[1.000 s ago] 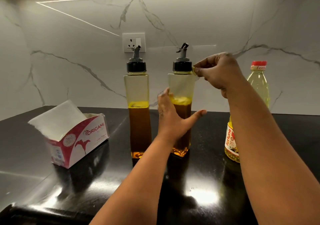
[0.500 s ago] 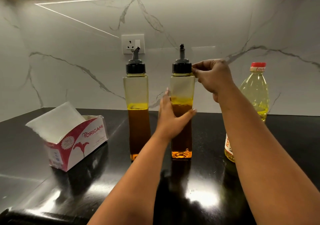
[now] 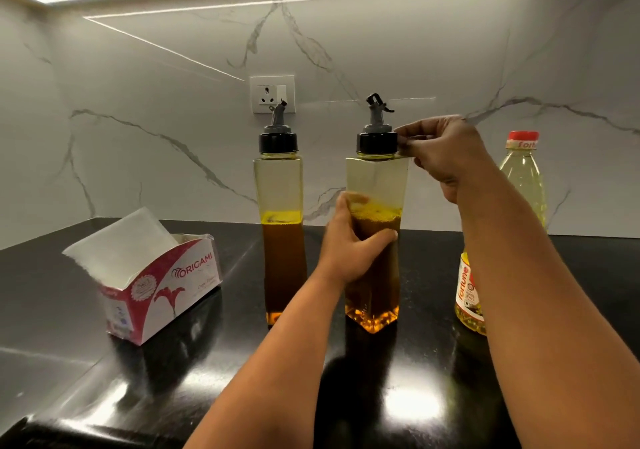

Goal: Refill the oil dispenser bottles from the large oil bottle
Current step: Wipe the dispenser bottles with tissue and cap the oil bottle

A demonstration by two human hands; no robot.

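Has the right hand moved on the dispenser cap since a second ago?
Cannot tell clearly. The right hand still pinches the black cap of the right dispenser bottle; against the wall socket any shift is slight.

Glossy black countertop (image 3: 104, 362); clear plastic dispenser bottles (image 3: 281, 185); veined marble-look wall (image 3: 138, 102); printed cardboard tissue box (image 3: 166, 292)

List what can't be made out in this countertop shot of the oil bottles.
- Large clear plastic oil bottle with red cap: head view, right forearm hides its middle and most of its label.
- Right square glass dispenser bottle: left hand covers its waist.
- Its black screw cap: right hand hides its right side.
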